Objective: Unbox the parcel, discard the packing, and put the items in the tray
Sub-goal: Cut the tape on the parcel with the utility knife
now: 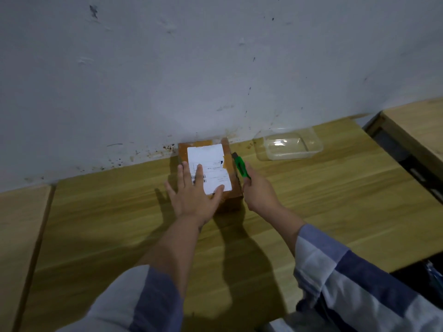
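Two hands are seen at a brown cardboard parcel [211, 173] that lies on the wooden tabletop [311, 200], its far end close against the white wall [191, 68]. The left hand [195, 196] is laid flat on the parcel's top, its fingers [198, 174] straight and spread over the near part of a white shipping label [208, 164]; nothing is gripped by it. The right hand [257, 190] is held just beside the parcel's right side, its fingers curled around a green utility knife [241, 167], whose far end is pointed along the parcel's right edge toward the wall. Whether the blade touches the cardboard cannot be told.

A barcode and several lines of small print are carried on the label, but the writing is too blurred to be read. Strips of tan tape are seen across the parcel's top, partly covered by the label, and the flaps are closed.

A clear plastic tray [288, 146] is set on the tabletop to the right of the parcel, near the wall and apart from both hands.
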